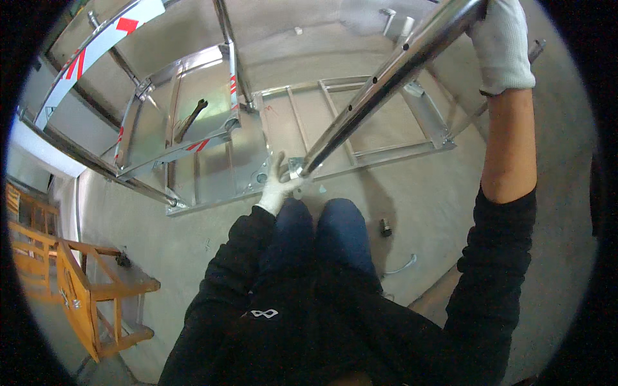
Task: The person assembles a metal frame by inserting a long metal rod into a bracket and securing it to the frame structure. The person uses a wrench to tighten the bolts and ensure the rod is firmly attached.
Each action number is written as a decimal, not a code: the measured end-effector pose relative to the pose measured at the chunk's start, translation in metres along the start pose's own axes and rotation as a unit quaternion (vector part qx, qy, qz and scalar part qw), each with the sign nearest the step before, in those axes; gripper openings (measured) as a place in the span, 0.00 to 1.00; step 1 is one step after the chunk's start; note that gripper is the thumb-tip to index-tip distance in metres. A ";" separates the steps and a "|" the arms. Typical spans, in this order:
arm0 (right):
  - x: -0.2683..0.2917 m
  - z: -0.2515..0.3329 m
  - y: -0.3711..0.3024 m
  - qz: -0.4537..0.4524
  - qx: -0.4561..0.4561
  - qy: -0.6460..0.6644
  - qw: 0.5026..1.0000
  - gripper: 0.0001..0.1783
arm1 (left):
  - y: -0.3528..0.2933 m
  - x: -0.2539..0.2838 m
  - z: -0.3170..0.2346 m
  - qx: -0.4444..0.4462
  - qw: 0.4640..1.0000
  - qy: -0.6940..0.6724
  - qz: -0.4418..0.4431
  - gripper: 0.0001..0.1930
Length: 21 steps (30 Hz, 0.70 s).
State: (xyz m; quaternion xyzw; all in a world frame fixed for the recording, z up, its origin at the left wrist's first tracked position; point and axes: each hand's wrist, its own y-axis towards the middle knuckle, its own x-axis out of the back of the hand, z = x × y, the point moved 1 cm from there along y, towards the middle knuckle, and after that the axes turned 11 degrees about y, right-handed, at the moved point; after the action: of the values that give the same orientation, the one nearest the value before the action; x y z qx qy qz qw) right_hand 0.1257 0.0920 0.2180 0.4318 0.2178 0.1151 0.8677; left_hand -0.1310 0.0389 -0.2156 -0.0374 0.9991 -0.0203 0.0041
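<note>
A shiny metal pole (370,93) with a row of holes slants from the upper right down to a metal frame on the floor. Up near its top end, my right hand (505,48) in a white knit glove is closed around the tube; its fingers are partly cut off by the picture's edge. My left hand (278,191), also gloved, is beside the pole's foot at a small fitting (296,168) on the frame's near edge. Its thumb and a finger are spread apart. The flat metal frame (402,149) with crossbars lies in front of my knees.
An upright metal structure with red-and-white striped bands (80,61) stands at the left. A wrench (191,120) lies on its panel. On the floor to the right are a dark bolt-like piece (385,227) and a curved strip (402,265). Wooden stools (106,293) stand lower left.
</note>
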 end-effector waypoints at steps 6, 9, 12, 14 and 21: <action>-0.027 -0.053 -0.028 -0.036 -0.044 0.057 0.997 0.27 | -0.035 0.043 0.056 0.194 0.974 -0.110 -0.033 0.37; -0.019 -0.094 -0.024 -0.003 -0.059 0.022 0.998 0.31 | -0.041 0.050 0.084 0.223 0.961 -0.161 -0.034 0.27; -0.024 -0.136 -0.024 0.017 -0.076 0.023 0.997 0.31 | -0.037 0.057 0.093 0.239 0.939 -0.238 -0.073 0.23; -0.031 -0.163 -0.028 0.030 -0.088 0.025 0.995 0.31 | -0.030 0.065 0.098 0.264 0.933 -0.223 -0.100 0.23; -0.057 -0.225 -0.050 0.054 -0.121 0.033 0.991 0.31 | -0.002 0.111 0.147 0.245 0.940 -0.029 -0.237 0.21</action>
State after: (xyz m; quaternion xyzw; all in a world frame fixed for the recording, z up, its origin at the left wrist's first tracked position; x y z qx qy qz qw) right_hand -0.0312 0.1967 0.0738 0.3307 0.2071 0.2010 0.8985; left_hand -0.2404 0.0223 -0.3631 -0.2718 0.9249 -0.2633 0.0376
